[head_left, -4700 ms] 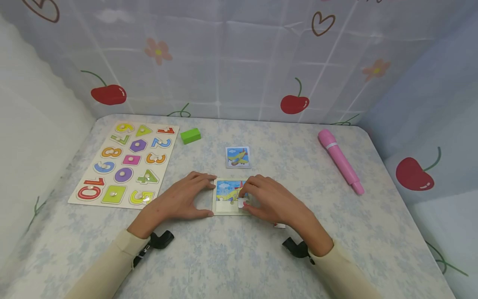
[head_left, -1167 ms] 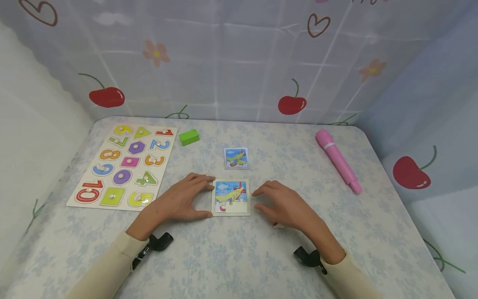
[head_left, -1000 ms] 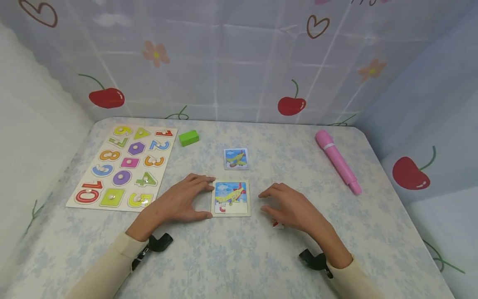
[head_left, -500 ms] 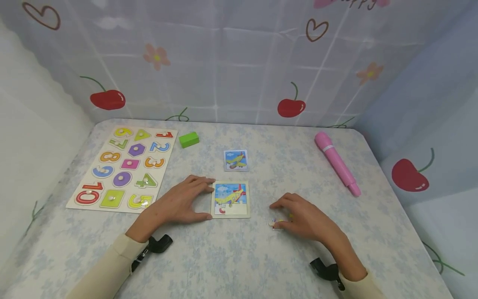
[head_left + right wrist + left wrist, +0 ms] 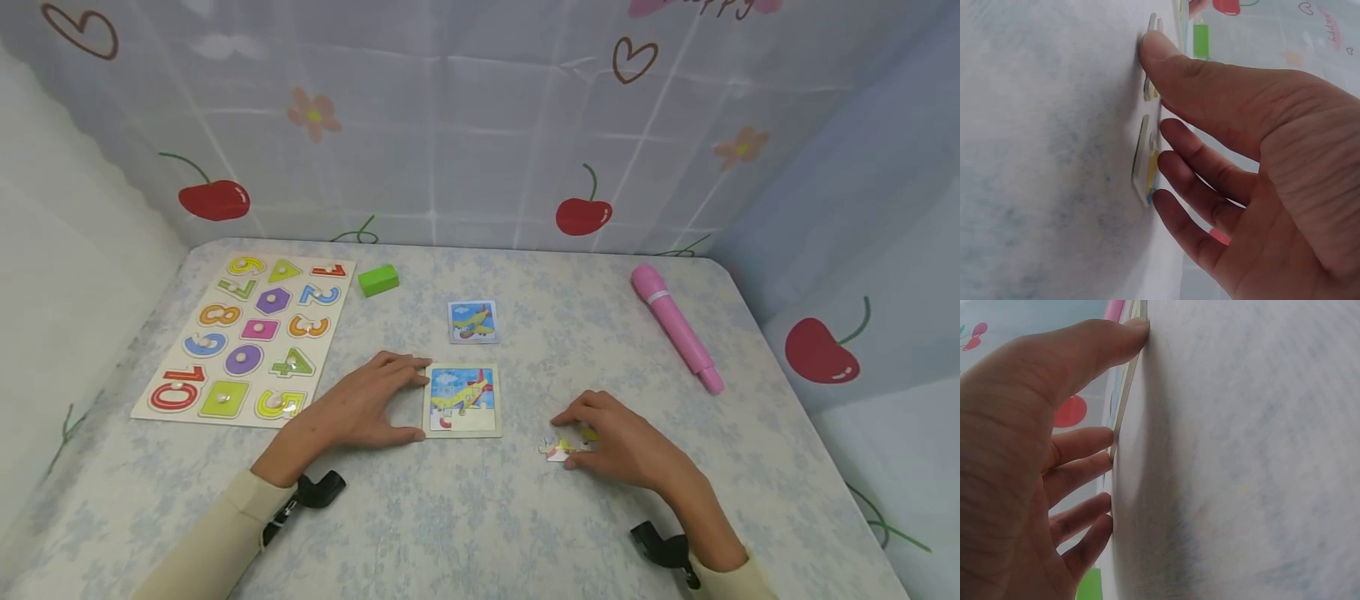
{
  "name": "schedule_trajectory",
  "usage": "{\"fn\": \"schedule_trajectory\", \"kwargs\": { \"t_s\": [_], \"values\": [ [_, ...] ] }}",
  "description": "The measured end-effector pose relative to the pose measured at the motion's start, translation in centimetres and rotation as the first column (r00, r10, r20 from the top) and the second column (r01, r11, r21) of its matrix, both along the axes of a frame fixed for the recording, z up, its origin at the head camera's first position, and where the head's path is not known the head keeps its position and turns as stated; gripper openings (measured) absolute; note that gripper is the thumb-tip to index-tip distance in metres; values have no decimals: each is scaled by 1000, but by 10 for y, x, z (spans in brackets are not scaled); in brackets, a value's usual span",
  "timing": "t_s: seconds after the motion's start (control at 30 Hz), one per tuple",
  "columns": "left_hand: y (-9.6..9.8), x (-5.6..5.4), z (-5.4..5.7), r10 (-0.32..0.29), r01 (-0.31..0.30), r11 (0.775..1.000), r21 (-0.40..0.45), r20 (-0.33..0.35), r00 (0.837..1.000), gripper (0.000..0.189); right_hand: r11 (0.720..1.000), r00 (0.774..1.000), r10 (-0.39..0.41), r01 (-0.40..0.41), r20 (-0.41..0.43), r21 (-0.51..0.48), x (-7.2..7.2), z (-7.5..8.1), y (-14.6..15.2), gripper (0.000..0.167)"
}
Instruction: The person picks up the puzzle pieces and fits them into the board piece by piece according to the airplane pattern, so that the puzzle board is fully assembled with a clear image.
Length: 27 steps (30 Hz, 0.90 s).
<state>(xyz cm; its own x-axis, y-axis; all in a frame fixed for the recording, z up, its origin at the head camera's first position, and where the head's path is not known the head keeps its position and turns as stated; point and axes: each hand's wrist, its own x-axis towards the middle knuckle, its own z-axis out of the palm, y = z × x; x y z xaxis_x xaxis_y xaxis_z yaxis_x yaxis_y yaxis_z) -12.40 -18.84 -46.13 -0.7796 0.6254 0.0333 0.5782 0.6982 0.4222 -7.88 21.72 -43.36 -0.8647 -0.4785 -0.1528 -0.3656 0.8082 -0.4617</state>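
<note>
My left hand (image 5: 360, 408) touches the left edge of a small puzzle board (image 5: 463, 434) with thumb and fingertips, the fingers spread and relaxed. The board carries an aeroplane jigsaw picture, with part of its lower right plain white. My right hand (image 5: 626, 442) is to the right of it, thumb and fingers apart over two loose puzzle pieces. One piece (image 5: 558, 452) lies between thumb and index finger, the thumb right at its edge. The other piece (image 5: 590, 434), with yellow on it, is partly hidden under the hand; the right wrist view shows this second piece (image 5: 1144, 159) just below the fingertips.
Behind the board lies an aeroplane picture card (image 5: 473, 323). A number-and-shape peg board (image 5: 311, 383) occupies the left side, with a green block (image 5: 378, 281) beside its far corner. At the far right is a pink wand-shaped toy (image 5: 678, 329).
My right hand let go of a white piece with red, now at the board's lower left, then moved right to the loose pieces. The left hand stays at the board's edge.
</note>
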Motion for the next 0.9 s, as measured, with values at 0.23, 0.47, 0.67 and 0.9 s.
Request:
{"fn": "schedule_trajectory", "kwargs": {
  "t_s": [0.23,0.47,0.67,0.9],
  "values": [
    [-1,1,0,-1,1,1000,11,1,1000,73,998,998,31,-34,-52,-52,3,-3,5,36],
    [-1,1,-1,-7,7,1000,21,1,1000,73,994,992,80,-87,-100,-70,3,-9,6,28],
    [-1,0,-2,-11,11,1000,19,-1,1000,73,995,987,88,-94,-136,-36,0,-7,3,25],
    [-1,-2,-1,-11,11,1000,16,-3,1000,73,999,984,39,-43,-175,-18,-8,4,1,28]
  ]
}}
